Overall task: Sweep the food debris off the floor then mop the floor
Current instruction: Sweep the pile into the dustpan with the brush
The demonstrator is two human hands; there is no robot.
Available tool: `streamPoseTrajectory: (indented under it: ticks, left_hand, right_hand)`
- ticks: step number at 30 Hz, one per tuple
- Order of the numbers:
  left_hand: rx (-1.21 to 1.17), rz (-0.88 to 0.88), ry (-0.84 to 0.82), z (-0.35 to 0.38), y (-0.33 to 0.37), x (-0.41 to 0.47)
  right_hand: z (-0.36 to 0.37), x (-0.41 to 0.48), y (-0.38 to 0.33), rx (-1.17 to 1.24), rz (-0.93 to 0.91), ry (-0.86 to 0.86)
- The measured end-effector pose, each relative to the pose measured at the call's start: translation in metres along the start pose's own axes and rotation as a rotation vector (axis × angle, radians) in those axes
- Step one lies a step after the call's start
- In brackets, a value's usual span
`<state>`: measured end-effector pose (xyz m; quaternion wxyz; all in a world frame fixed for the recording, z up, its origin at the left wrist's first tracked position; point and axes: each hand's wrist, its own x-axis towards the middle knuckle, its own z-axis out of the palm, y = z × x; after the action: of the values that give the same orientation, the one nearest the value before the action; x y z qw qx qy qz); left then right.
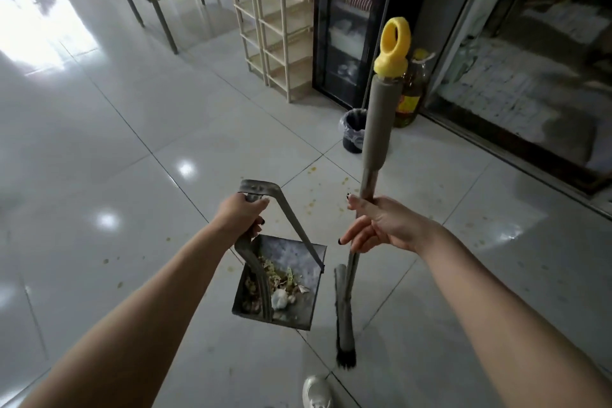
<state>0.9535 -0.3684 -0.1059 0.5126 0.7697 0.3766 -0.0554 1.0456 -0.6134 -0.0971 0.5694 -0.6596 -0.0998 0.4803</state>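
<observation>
Metal dustpan [293, 250] is clamped level by left hand [240, 214] to retain debris [281, 281], broom [377, 129] beside it pinched upright by right hand [387, 225].

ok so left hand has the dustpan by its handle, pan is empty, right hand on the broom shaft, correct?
Not empty: the head view shows food scraps lying in the dustpan. The rest holds: the left hand grips its handle, and the right hand holds the broom by its shaft.
</observation>
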Motion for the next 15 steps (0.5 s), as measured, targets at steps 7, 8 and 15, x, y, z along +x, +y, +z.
streamPoseTrajectory:
  ticks: [7,8,15]
  left_hand:
    - [-0.041,0.049,-0.027,-0.027,0.068,0.081]
    - [-0.041,0.063,-0.038,-0.032,0.081,0.103]
    - [0.077,0.138,-0.126,-0.071,0.158,0.226]
  right_hand:
    - [-0.026,0.083,-0.078,-0.307,-0.040,0.273]
    - [-0.034,0.102,-0.093,-0.346,-0.039,0.294]
    - [-0.079,0.204,-0.178,-0.522,-0.066,0.547]
